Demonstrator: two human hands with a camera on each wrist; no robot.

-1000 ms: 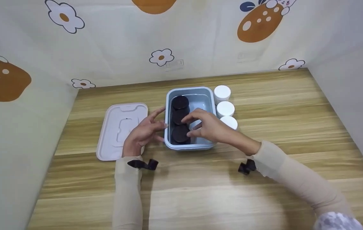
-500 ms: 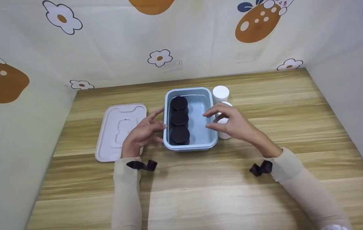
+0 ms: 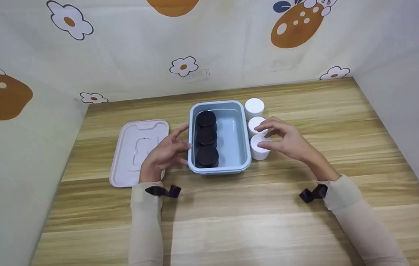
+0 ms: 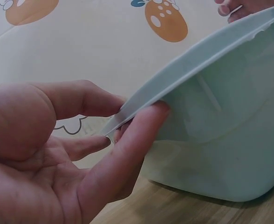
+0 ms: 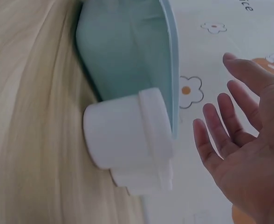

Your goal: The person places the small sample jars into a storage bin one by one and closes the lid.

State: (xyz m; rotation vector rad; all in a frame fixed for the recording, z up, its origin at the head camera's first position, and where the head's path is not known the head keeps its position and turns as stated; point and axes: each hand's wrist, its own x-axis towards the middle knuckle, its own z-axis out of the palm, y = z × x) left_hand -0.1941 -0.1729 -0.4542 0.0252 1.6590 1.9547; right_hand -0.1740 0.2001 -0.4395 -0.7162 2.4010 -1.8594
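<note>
My left hand (image 3: pixel 163 158) holds the left side of a light-blue plastic box (image 3: pixel 219 170); in the left wrist view its fingers pinch the rim. Inside, along the left wall, three black-lidded jars (image 3: pixel 207 156) stand in a row, and the right part of the box shows bare floor. Three white jars (image 3: pixel 260 147) line the outside of the right wall. Over the two nearer ones hovers my right hand (image 3: pixel 288 140), thumb and fingers spread around nothing. The right wrist view shows this hand (image 5: pixel 251 140) apart from the nearest white jar (image 5: pixel 120 130).
A pale pinkish lid (image 3: pixel 124 162) lies flat left of the box, partly behind the left hand. All of it rests on a wood-grain table (image 3: pixel 231 221). A patterned curtain (image 3: pixel 135 55) encloses the back and sides.
My right hand has let go of the nearer black-lidded jars, drawn back out of the box and moved right over the white jars. The left hand stays at the rim.
</note>
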